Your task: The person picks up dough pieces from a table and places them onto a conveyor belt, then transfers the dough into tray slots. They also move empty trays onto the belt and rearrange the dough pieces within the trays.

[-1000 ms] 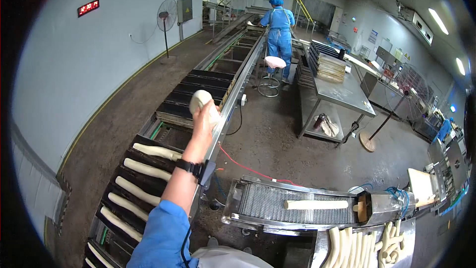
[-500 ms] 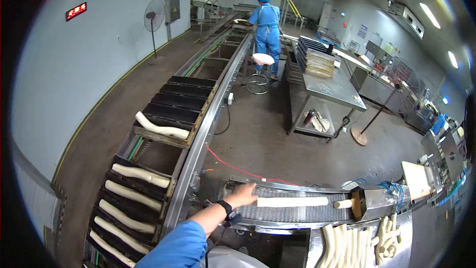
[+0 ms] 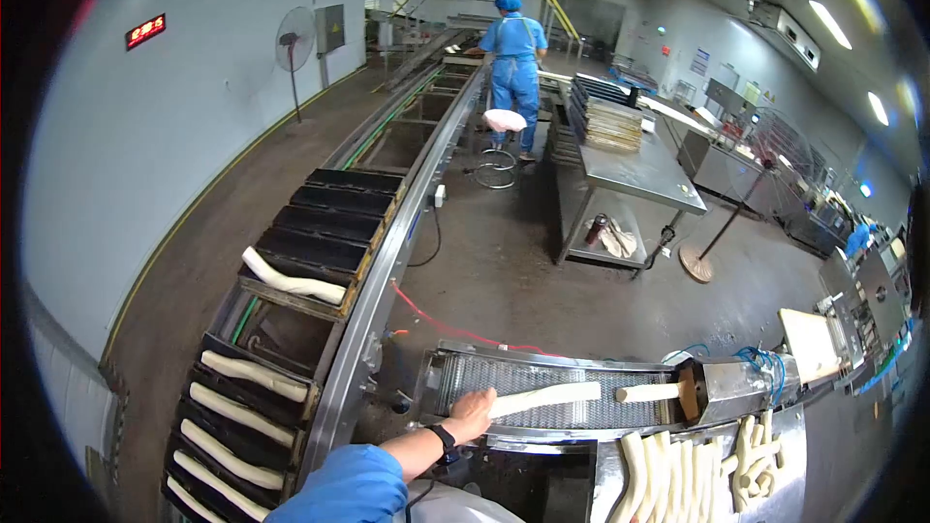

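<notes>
My left hand [image 3: 470, 415], with a dark band on the wrist and a blue sleeve, is closed around the near end of a pale dough roll [image 3: 547, 397]. The roll slants slightly upward to the right, over the metal mesh conveyor [image 3: 465, 373]. A second dough roll [image 3: 649, 392] lies farther right on the mesh, at the mouth of a steel machine [image 3: 731, 394]. My right hand is not in view.
On the left, a chain conveyor carries black pans [image 3: 334, 223], several holding dough rolls [image 3: 242, 416]. More dough pieces [image 3: 668, 479] lie on a steel table at lower right. A co-worker in blue [image 3: 514, 58] stands farther back near a steel table [image 3: 639, 179] with stacked trays.
My left hand has moved down toward me and closed on the dough roll, which now tilts. The second roll has come farther out of the machine. The black pans have shifted down and left.
</notes>
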A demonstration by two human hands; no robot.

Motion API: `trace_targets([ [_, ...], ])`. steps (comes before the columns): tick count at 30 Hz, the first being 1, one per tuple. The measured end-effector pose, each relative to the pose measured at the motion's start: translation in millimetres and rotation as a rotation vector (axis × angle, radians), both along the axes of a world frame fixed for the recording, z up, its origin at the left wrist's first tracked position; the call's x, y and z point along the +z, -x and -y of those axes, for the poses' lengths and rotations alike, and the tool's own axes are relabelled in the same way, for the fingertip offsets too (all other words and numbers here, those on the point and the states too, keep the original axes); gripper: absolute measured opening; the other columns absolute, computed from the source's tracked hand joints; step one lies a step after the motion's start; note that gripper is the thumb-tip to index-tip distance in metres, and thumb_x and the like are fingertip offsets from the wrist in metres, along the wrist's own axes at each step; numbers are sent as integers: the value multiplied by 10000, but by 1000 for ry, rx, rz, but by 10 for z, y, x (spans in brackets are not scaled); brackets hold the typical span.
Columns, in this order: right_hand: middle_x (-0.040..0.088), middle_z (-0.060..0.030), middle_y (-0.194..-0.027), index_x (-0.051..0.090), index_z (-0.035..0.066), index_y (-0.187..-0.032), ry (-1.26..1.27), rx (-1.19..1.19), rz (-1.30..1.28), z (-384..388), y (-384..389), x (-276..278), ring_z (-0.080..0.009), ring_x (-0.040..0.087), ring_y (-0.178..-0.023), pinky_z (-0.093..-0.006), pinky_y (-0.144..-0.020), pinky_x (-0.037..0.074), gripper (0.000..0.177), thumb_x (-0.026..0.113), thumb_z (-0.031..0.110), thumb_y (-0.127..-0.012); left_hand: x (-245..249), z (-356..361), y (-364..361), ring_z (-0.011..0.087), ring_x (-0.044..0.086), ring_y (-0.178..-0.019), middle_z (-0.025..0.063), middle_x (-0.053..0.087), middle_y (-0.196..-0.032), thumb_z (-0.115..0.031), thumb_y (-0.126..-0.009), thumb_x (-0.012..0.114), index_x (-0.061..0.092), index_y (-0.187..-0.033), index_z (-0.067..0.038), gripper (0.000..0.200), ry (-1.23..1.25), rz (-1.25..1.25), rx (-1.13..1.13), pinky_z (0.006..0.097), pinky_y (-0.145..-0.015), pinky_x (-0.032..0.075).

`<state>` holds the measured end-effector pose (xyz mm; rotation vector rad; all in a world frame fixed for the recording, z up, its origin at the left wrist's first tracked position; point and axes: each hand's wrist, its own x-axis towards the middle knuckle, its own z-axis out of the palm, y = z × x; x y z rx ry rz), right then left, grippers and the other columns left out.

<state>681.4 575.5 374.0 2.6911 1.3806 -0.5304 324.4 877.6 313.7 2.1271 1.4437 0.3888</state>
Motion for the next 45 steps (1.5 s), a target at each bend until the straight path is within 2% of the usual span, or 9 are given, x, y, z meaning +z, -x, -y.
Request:
trace_targets([
  [2, 495, -240, -1320, 493, 20, -1333, -10, 17, -20, -43, -32, -3, -387, 498, -1166, -481, -1039, 357, 759, 649, 474, -746, -126, 33, 86, 376, 663, -787, 199, 646, -829, -115, -790, 612, 599, -947, 4, 197, 5, 73, 101, 485, -707, 531],
  [8, 497, -236, -1315, 483, 16, -1339, -49, 44, -97, -254, -56, 12, -374, 498, -1169, -467, -1033, 364, 754, 648, 450, -745, 410, 99, 399, 148, 612, -612, 38, 619, -714, -317, -883, 536, 625, -868, -65, 267, 1288, 1404, 448, 291, -508, 498],
  [11, 497, -233, -1313, 478, 14, -1343, -80, 40, -171, -391, -40, 41, -367, 498, -1170, -460, -1030, 367, 752, 647, 438, -745, 882, -130, 546, 151, 614, -636, 34, 631, -765, -352, -940, 520, 614, -963, -67, 301, 1008, 1736, 520, 281, -547, 514],
  [18, 499, -228, -1307, 467, 9, -1350, -205, -67, -542, -881, 207, 210, -351, 497, -1173, -444, -1024, 376, 747, 646, 409, -745, 1972, -215, 1146, 116, 551, -921, 31, 585, -1006, -286, -925, 632, 560, -1193, -28, 379, -192, 1518, 737, 271, -784, 458],
  [23, 500, -225, -1303, 459, 6, -1356, -262, -143, -832, -1324, 570, 397, -340, 497, -1176, -433, -1019, 381, 745, 645, 389, -745, 1711, -333, 2064, 166, 552, -1088, 36, 559, -1110, -241, -965, 573, 503, -1171, -103, 258, -98, 1754, 786, 361, -989, 429],
  [27, 501, -222, -1300, 452, 3, -1360, -306, -148, -1027, -1829, 1023, 589, -331, 496, -1178, -424, -1015, 386, 743, 645, 373, -745, 1365, -157, 2647, 227, 336, -1397, 164, 309, -1533, -183, -940, 598, 168, -1531, -46, 744, 30, 1627, 993, 394, -1145, 250],
  [35, 572, -145, -1157, 482, -38, -1321, -522, 80, -1180, -3070, 2557, 1907, -211, 555, -1037, -315, -905, 441, 660, 606, 280, -756, 722, 262, 3301, 212, 348, -1372, 113, 385, -1474, -167, -940, 565, 286, -1501, -52, 637, 62, 1502, 1161, 396, -1120, 271],
  [41, 525, -104, -925, 630, -39, -973, -227, 1121, -1131, -4397, 3987, 2387, -201, 493, -901, -316, -806, 394, 439, 719, 250, -654, 428, 341, 3570, 221, 393, -1323, 136, 399, -1459, -164, -883, 639, 364, -1458, -44, 648, -3, 1476, 1277, 360, -1074, 313],
  [45, 557, -176, -1061, 654, 21, -1124, -368, 1408, -803, -5019, 5097, 2049, -303, 525, -1016, -396, -917, 434, 470, 746, 242, -719, 121, 339, 3771, 249, 363, -1355, 168, 370, -1481, -155, -859, 671, 336, -1469, -25, 708, -71, 1444, 1339, 358, -1101, 286],
])
